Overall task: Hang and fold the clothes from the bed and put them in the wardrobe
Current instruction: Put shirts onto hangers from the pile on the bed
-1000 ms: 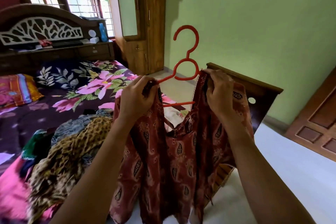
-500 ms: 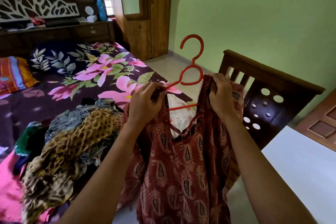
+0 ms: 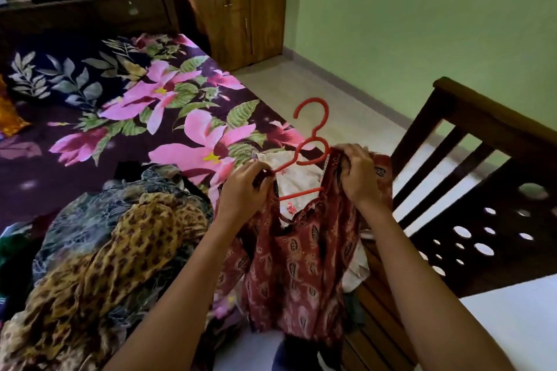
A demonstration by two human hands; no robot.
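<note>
While both hands work beside the foot corner of the bed, the left hand [image 3: 244, 187] pinches one shoulder of a red-brown paisley-print fabric top [image 3: 301, 265] together with the near end of a red plastic hanger [image 3: 300, 194], fingers curled round both. Right hand [image 3: 357, 173]: fingers curled over the opposite shoulder of the top, bunching it at the hanger's other arm.

Hanger: hook upright above the hands; crossbar visible through the neckline; sloping arms running into the two grips.

Top: held in the air, its body hanging down between the forearms.

Bed [image 3: 180, 117]: dark purple sheet with large pink flowers. A heap of clothes, topmost a tan leopard-print fabric [image 3: 120, 244], lies along the foot edge beside the left forearm; a white printed cloth [image 3: 297, 173] lies just behind the hanger.

Dark wooden footboard [image 3: 470, 108], with slats and round holes, stands to the right of the right hand. Brown wooden wardrobe [image 3: 241, 24] stands in the far corner against the green wall.
</note>
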